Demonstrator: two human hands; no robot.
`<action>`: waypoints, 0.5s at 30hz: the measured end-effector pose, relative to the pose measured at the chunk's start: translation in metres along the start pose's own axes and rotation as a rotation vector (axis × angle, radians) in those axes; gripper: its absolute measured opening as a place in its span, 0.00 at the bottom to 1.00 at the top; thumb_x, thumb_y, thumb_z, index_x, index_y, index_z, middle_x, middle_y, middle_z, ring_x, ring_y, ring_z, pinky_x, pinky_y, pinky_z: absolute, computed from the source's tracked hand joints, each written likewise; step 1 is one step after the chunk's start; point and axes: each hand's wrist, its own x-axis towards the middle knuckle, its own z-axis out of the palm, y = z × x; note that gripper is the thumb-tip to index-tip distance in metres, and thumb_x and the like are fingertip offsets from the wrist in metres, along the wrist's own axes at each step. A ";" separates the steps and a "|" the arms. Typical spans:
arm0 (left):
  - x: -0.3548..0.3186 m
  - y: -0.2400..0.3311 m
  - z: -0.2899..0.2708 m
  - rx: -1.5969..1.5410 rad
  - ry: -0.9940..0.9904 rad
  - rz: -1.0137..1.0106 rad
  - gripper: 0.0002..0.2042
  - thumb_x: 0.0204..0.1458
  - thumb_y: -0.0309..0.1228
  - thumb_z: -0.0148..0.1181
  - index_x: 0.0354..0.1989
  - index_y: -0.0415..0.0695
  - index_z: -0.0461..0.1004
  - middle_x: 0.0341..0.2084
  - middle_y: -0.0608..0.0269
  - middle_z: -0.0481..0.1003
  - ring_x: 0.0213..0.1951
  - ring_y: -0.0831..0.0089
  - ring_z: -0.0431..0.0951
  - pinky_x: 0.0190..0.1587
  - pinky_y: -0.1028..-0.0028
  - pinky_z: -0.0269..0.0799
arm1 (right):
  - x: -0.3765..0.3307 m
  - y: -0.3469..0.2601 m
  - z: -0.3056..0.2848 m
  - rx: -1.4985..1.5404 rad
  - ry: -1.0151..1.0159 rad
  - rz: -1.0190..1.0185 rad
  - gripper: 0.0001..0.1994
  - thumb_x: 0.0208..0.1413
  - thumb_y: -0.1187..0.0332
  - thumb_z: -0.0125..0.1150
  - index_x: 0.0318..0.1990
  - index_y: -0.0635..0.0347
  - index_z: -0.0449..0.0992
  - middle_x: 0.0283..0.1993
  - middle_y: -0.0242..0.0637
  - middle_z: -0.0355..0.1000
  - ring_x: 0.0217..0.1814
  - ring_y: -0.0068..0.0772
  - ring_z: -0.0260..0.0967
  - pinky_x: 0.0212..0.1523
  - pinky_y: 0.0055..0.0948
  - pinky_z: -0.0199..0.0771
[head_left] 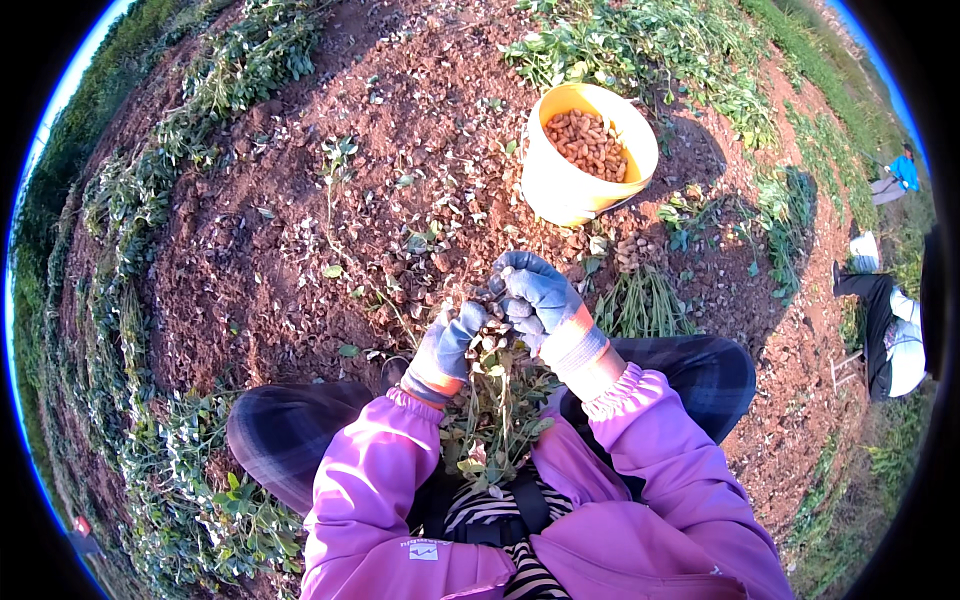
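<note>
A peanut plant lies between my legs, leaves toward my body and its pod-bearing root end away from me. My gloved left hand is closed around the stems near that root end. My gloved right hand has its fingers curled in on the pods beside it; which pods it pinches is hidden. Beyond the right hand stands a yellow bucket, partly filled with peanuts.
More pulled peanut plants lie by my right knee, their pods toward the bucket. A heap of plants lies behind the bucket, and a leafy row runs along the left. Other people are at the far right.
</note>
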 end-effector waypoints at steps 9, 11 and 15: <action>-0.004 0.009 0.009 0.156 0.076 -0.002 0.19 0.50 0.43 0.52 0.42 0.40 0.67 0.34 0.67 0.70 0.37 0.79 0.68 0.41 0.78 0.64 | -0.003 0.000 0.004 -0.088 0.024 0.004 0.09 0.49 0.74 0.53 0.39 0.57 0.69 0.25 0.23 0.63 0.16 0.11 0.55 0.11 0.10 0.51; -0.001 0.003 -0.009 0.261 0.030 -0.048 0.20 0.50 0.43 0.53 0.42 0.38 0.67 0.33 0.66 0.71 0.36 0.79 0.68 0.41 0.78 0.64 | -0.001 0.000 0.000 -0.127 0.029 0.032 0.10 0.48 0.73 0.53 0.40 0.57 0.69 0.24 0.22 0.63 0.15 0.11 0.55 0.11 0.10 0.51; 0.000 0.005 -0.001 0.255 0.084 -0.037 0.19 0.50 0.43 0.53 0.40 0.39 0.68 0.30 0.65 0.72 0.34 0.79 0.69 0.38 0.79 0.65 | -0.001 0.007 -0.002 -0.394 0.044 -0.073 0.11 0.46 0.75 0.55 0.40 0.57 0.70 0.23 0.19 0.61 0.16 0.09 0.54 0.12 0.09 0.48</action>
